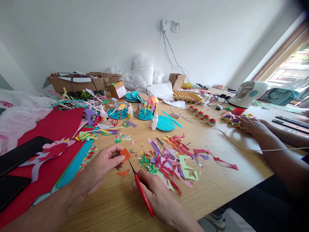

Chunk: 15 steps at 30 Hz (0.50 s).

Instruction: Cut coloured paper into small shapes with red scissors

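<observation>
Between the thumb and fingers of my left hand [109, 158] is a small piece of orange paper [126, 155]. My right hand [154, 190] grips a pair of red-handled scissors [143, 193], their dark blades at the lower edge of the orange piece. Just below lies an orange offcut [123, 173] on the wooden table. A heap of coloured paper scraps [166, 161] spreads right of the scissors, with a pen [166, 146] lying across it. Left of my left hand is a fish-shaped green and yellow paper cutout [85, 136].
White glue bottles [154, 121] stand near blue decorated discs [165, 123]. Red paper sheets [48, 129] and two black phones [14, 190] lie at left. A white cable [227, 138] crosses the right side, where another person's hands [251, 125] touch painted egg-carton pieces [231, 120].
</observation>
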{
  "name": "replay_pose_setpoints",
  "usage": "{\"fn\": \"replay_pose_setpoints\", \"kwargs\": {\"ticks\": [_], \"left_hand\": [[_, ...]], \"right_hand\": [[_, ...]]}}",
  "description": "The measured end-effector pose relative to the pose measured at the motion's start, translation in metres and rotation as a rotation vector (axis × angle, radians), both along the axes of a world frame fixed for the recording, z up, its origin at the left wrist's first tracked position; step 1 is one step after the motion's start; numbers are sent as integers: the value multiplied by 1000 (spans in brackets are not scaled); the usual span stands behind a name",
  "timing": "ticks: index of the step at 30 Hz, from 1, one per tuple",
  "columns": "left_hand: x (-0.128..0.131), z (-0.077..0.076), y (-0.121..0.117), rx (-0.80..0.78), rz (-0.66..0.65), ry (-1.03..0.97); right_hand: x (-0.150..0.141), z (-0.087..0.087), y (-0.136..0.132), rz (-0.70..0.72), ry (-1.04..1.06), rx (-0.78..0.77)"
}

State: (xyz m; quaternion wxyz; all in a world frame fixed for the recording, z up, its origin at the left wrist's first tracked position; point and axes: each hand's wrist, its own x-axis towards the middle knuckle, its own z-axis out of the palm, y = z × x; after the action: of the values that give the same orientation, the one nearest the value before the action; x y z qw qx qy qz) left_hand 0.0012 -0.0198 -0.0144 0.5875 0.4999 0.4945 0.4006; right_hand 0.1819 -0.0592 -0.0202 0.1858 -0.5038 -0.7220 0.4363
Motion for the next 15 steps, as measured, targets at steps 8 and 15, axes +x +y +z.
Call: {"fn": "replay_pose_setpoints", "kwargs": {"ticks": [8,15], "left_hand": [[4,-2,-2,-33,-59,-50],[5,-1,-2,-81,-82,-69]], "right_hand": [[-3,0,3,-14,33,5],[-4,-2,3,-28,31,11]]}}
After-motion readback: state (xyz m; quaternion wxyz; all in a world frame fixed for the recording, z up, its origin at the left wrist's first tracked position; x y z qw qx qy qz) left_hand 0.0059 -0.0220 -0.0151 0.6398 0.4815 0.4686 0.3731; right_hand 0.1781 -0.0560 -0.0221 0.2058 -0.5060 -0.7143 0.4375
